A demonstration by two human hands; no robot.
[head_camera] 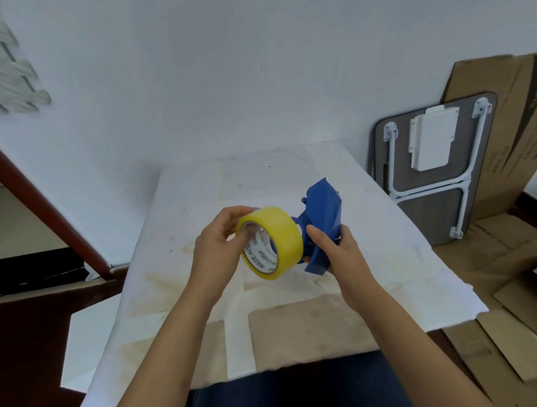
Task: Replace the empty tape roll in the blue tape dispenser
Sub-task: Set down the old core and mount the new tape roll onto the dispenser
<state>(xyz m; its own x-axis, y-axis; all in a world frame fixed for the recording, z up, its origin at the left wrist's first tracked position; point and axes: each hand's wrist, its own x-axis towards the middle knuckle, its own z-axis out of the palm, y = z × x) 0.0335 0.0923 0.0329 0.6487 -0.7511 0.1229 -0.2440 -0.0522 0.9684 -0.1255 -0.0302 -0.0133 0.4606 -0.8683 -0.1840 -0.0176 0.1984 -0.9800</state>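
Observation:
A full yellow tape roll [278, 237] with a white printed core is held above the table, right against the hub side of the blue tape dispenser [323, 223]. My left hand [220, 247] grips the roll, with fingers over its rim and inside the core. My right hand [341, 257] holds the dispenser by its handle from the right, the dispenser standing tilted with its wide end pointing up and away. The dispenser's hub is hidden behind the roll. No empty roll is in view.
A white stained sheet covers the small table [292, 179], with cardboard showing through near me. A folded table [430, 166] and flat cardboard [513, 126] lean on the wall at the right. Dark wooden furniture [28, 332] stands at the left.

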